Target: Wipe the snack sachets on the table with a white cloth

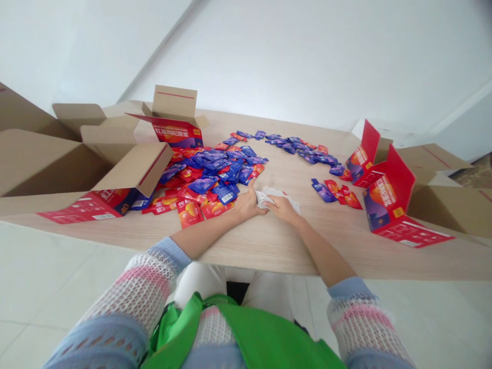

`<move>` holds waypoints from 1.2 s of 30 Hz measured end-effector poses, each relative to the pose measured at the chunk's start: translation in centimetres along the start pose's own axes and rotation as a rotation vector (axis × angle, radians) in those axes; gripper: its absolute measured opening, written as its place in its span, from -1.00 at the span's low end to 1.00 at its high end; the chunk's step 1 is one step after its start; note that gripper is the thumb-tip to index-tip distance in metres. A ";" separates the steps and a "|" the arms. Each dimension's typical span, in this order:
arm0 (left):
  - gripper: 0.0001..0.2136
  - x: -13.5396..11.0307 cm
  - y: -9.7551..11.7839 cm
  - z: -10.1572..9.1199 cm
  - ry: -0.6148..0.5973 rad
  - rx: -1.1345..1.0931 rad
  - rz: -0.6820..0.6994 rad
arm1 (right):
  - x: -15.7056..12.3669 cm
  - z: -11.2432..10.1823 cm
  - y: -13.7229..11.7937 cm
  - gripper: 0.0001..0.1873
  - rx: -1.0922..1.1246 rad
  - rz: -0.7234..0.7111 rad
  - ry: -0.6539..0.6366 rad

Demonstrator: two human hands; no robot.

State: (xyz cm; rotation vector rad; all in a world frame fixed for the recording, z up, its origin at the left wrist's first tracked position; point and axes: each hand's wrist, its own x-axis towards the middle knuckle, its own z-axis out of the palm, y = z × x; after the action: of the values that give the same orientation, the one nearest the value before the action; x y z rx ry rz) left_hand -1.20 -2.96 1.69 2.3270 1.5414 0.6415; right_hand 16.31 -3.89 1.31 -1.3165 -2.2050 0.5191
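Note:
A crumpled white tissue (292, 204) is at the middle of the table, between my two hands. My right hand (283, 208) grips it, with the fingers closed on its bunched part. My left hand (247, 205) is against the tissue's left side, its thumb raised and apart from the fingers; part of its palm is covered. Just left of that hand lies a heap of blue sachets (203, 184) and red sachets (189, 212), several of them overlapping.
An opened red carton (179, 134) stands behind the heap. A larger open carton (82, 205) is at the left. Two more red cartons, a front one (384, 197) and a rear one (361, 159), stand at the right. A row of sachets (303, 148) curves along the table's back.

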 end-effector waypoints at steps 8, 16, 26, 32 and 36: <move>0.11 0.5 -0.1 0.2 -0.020 -0.015 -0.001 | -1.0 -3.2 4.1 -0.48 0.178 0.137 -0.046; 0.03 0.4 -0.4 0.4 -0.010 -0.028 0.031 | -2.8 -6.4 8.4 -0.48 -0.280 0.459 0.283; 0.03 0.5 -0.7 0.3 -0.012 -0.039 0.044 | -2.1 -4.0 4.4 -0.48 -0.403 0.528 0.407; 0.04 0.9 -0.1 0.5 -0.051 0.111 0.009 | -1.2 0.1 1.2 -0.53 -0.313 0.341 0.216; 0.05 1.1 0.4 0.3 -0.029 0.132 0.005 | -0.2 1.2 0.0 -0.56 -0.248 0.170 0.123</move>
State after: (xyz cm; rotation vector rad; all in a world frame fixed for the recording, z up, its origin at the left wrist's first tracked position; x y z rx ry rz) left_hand -0.41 -2.10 1.86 2.4250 1.6102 0.5196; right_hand 15.68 -4.18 0.31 -1.6294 -2.1186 0.2221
